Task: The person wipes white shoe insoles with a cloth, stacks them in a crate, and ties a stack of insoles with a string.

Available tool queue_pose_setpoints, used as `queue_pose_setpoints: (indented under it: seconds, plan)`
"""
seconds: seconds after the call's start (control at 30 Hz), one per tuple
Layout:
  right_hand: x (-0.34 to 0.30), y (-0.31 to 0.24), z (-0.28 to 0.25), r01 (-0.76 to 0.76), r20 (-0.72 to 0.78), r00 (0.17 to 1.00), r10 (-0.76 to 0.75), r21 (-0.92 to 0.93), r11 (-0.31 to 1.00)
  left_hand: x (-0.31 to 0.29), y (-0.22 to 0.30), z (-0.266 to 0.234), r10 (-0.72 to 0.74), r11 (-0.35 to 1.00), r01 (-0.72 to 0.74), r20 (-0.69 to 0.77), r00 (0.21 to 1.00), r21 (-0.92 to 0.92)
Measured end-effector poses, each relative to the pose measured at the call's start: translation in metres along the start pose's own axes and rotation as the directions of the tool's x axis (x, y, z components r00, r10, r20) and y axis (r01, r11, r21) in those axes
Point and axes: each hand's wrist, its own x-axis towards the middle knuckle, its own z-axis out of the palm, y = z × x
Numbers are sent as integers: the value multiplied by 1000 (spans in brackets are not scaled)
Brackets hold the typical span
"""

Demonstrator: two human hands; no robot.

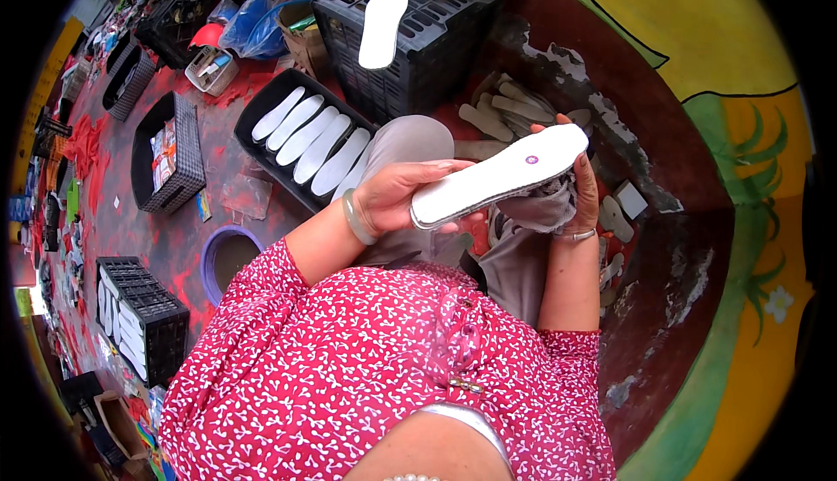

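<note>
White insole [488, 178] is spanning between my hands, slightly tilted, looking light and semi-stiff, probably bending; edges are seeming the best hold. My left hand [391, 195] is gripping its left end, thumb uppermost. My right hand [586, 193] is half-curling behind its right end, grey cloth [542, 208] bunching alongside.

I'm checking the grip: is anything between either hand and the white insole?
Nothing visible at the left hand, which grips one end of the white insole. At the right hand, gray cloth bunches beneath the insole; whether it separates them is hidden.
</note>
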Motion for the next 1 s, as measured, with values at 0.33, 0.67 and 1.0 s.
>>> queue_pose_setpoints:
  seconds: [0.33, 0.67, 1.0]
  plan:
    - [1, 4, -7, -30, -8, 1000, 30, 33, 999, 6, 0, 16, -22, 979, 30, -41, 999, 200]
    - [0, 5, -9, -96, 16, 995, 95, 68, 993, 13, -2, 18, -75, 963, 67, 22, 997, 261]
    - [2, 10, -17, -163, -101, 981, 168, 52, 985, 23, -4, 4, -14, 917, 73, -152, 988, 391]
